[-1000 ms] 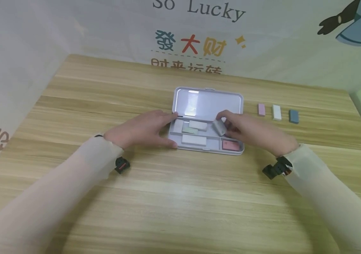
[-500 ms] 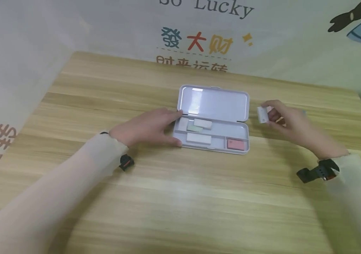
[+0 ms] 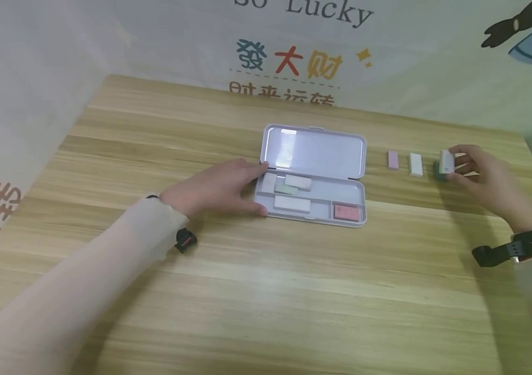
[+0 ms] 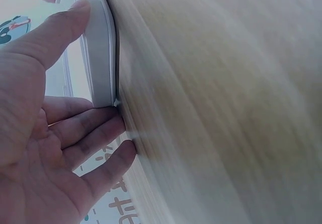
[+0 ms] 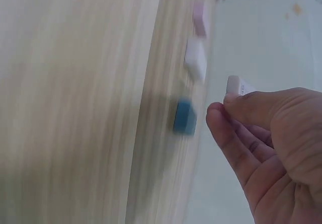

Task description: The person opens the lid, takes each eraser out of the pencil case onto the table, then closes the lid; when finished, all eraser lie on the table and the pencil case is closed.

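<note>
My right hand [image 3: 483,174] pinches a white eraser [image 3: 446,162] between thumb and fingertips. In the right wrist view that eraser [image 5: 234,85] is raised above the table, and a blue eraser [image 5: 184,117] lies on the wood below it. The head view shows the blue eraser [image 3: 437,172] partly covered by the held one. At the left end of an open pencil case [image 3: 313,221], my left hand [image 3: 221,188] holds the tray, thumb at the front corner and forefinger by the hinge. In the left wrist view the thumb lies on the case wall [image 4: 100,58].
Inside the case are several white erasers, one of them long [image 3: 292,203], plus a green eraser [image 3: 287,189] and a pink eraser [image 3: 346,212] in the small front-right compartment. Right of the case, a lilac eraser [image 3: 392,160] and another white eraser [image 3: 416,164] stand in a row.
My right hand has lifted the white eraser out of the case and carried it right, past the lilac and white erasers, over the blue one. My left hand stays on the case.
</note>
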`<state>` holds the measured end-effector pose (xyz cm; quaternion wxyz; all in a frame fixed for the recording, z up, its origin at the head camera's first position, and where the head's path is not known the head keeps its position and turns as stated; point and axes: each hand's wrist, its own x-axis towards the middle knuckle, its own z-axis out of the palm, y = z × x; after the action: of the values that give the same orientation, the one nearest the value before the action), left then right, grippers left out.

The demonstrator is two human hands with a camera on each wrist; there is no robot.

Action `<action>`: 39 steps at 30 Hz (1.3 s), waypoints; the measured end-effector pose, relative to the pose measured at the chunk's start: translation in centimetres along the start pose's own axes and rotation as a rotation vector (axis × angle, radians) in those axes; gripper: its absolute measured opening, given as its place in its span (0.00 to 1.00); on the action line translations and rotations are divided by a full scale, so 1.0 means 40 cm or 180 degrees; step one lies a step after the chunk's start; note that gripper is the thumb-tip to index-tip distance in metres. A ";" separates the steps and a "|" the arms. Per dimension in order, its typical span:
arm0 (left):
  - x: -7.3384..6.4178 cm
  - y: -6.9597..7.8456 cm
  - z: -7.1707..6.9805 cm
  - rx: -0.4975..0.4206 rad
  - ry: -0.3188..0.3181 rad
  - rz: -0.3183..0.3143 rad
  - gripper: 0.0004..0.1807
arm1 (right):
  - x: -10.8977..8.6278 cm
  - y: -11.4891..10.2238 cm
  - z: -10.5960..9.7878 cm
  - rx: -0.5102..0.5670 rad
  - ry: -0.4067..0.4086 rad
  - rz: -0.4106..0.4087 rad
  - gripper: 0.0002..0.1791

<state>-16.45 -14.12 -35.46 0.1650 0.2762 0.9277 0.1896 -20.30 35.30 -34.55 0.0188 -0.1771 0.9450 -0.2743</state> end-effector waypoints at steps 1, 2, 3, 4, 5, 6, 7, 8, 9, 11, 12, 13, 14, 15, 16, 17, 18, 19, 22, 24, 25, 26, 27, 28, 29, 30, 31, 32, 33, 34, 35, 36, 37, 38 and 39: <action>0.001 0.000 0.000 -0.0006 0.0003 0.0000 0.55 | -0.004 0.008 -0.007 -0.0063 0.0016 0.0074 0.28; 0.001 0.000 0.000 -0.0010 0.0004 0.0002 0.54 | -0.007 0.016 -0.014 -0.0155 0.0021 0.0158 0.28; 0.001 0.001 0.000 -0.0016 0.0003 0.0006 0.54 | -0.011 0.023 -0.021 -0.0239 0.0003 0.0257 0.29; 0.002 0.001 0.000 -0.0013 0.0002 0.0012 0.54 | -0.015 0.029 -0.025 -0.0316 -0.0030 0.0368 0.29; 0.002 0.001 0.000 -0.0011 -0.0001 0.0021 0.54 | -0.018 0.034 -0.027 -0.0393 -0.0057 0.0457 0.29; 0.002 0.001 -0.001 -0.0011 -0.0003 0.0027 0.54 | -0.020 0.038 -0.029 -0.0470 -0.0085 0.0531 0.29; 0.002 0.002 -0.001 -0.0001 -0.0004 0.0026 0.55 | -0.023 0.044 -0.029 -0.0522 -0.0102 0.0576 0.29; 0.002 0.002 -0.001 0.0007 -0.0003 0.0029 0.55 | -0.024 0.049 -0.030 -0.0562 -0.0127 0.0615 0.29; 0.002 0.002 -0.002 0.0014 -0.0002 0.0031 0.55 | -0.025 0.054 -0.029 -0.0570 -0.0152 0.0641 0.29; 0.003 0.002 -0.002 0.0013 -0.0004 0.0030 0.55 | -0.027 0.065 -0.028 -0.0606 -0.0200 0.0647 0.29; 0.004 0.003 -0.002 0.0006 -0.0004 0.0027 0.55 | -0.028 0.070 -0.028 -0.0618 -0.0228 0.0654 0.29; 0.003 0.003 -0.001 0.0001 -0.0003 0.0032 0.55 | -0.028 0.074 -0.028 -0.0622 -0.0263 0.0668 0.29; 0.004 0.003 -0.001 -0.0005 -0.0002 0.0035 0.55 | -0.028 0.079 -0.029 -0.0632 -0.0299 0.0682 0.29; 0.004 0.003 0.000 -0.0012 -0.0003 0.0035 0.55 | -0.027 0.082 -0.029 -0.0647 -0.0334 0.0685 0.28; 0.005 0.003 0.000 -0.0017 -0.0006 0.0032 0.55 | -0.027 0.085 -0.031 -0.0658 -0.0368 0.0697 0.28; 0.005 0.002 0.000 -0.0013 -0.0003 0.0035 0.55 | -0.026 0.088 -0.031 -0.0667 -0.0397 0.0719 0.28; 0.005 0.002 0.000 -0.0007 -0.0002 0.0042 0.55 | -0.024 0.090 -0.032 -0.0662 -0.0420 0.0732 0.28; 0.005 0.002 0.000 0.0003 -0.0002 0.0045 0.55 | -0.024 0.092 -0.032 -0.0657 -0.0441 0.0737 0.28; 0.005 0.002 0.000 0.0027 -0.0002 0.0022 0.55 | -0.019 0.096 -0.033 -0.0668 -0.0458 0.0710 0.26; 0.004 0.002 0.000 0.0036 -0.0008 -0.0003 0.56 | -0.016 0.097 -0.034 -0.0687 -0.0485 0.0697 0.26; 0.004 0.001 0.000 0.0040 -0.0010 -0.0013 0.56 | -0.013 0.098 -0.035 -0.0698 -0.0512 0.0689 0.26; 0.004 0.001 0.001 0.0043 -0.0011 -0.0029 0.56 | -0.011 0.098 -0.035 -0.0721 -0.0527 0.0689 0.26; 0.004 0.000 0.001 0.0047 -0.0011 -0.0031 0.56 | -0.010 0.098 -0.036 -0.0736 -0.0537 0.0672 0.26; 0.004 -0.001 0.001 0.0050 -0.0011 -0.0031 0.56 | -0.010 0.098 -0.036 -0.0737 -0.0551 0.0665 0.27; 0.004 -0.001 0.002 0.0052 -0.0012 -0.0031 0.56 | -0.009 0.098 -0.036 -0.0738 -0.0555 0.0654 0.27; 0.004 -0.001 0.002 0.0053 -0.0011 -0.0028 0.56 | -0.009 0.098 -0.037 -0.0736 -0.0556 0.0645 0.27; 0.004 -0.001 0.002 0.0057 -0.0012 -0.0024 0.56 | -0.010 0.098 -0.036 -0.0735 -0.0549 0.0625 0.27; 0.004 -0.001 0.001 0.0059 -0.0012 -0.0020 0.56 | -0.011 0.098 -0.036 -0.0742 -0.0528 0.0608 0.26; 0.004 -0.001 0.001 0.0057 -0.0015 -0.0019 0.56 | -0.011 0.098 -0.036 -0.0741 -0.0520 0.0590 0.26; 0.004 0.000 0.001 0.0058 -0.0020 -0.0032 0.56 | -0.012 0.098 -0.036 -0.0746 -0.0522 0.0598 0.26; 0.004 0.001 0.001 0.0063 -0.0024 -0.0046 0.56 | -0.013 0.098 -0.036 -0.0751 -0.0521 0.0598 0.27; 0.004 0.001 0.001 0.0062 -0.0022 -0.0037 0.56 | -0.013 0.098 -0.037 -0.0750 -0.0536 0.0614 0.27; 0.004 0.002 0.001 0.0060 -0.0021 -0.0034 0.56 | -0.013 0.098 -0.037 -0.0751 -0.0541 0.0619 0.27; 0.003 0.003 0.000 0.0058 -0.0020 -0.0040 0.56 | -0.013 0.097 -0.037 -0.0754 -0.0545 0.0628 0.27; 0.003 0.003 -0.001 0.0055 -0.0023 -0.0054 0.56 | -0.014 0.097 -0.038 -0.0742 -0.0556 0.0642 0.28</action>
<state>-16.50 -13.96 -35.41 0.1675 0.2704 0.9310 0.1792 -21.25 39.30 -35.32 0.1075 -0.1055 0.9782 -0.1431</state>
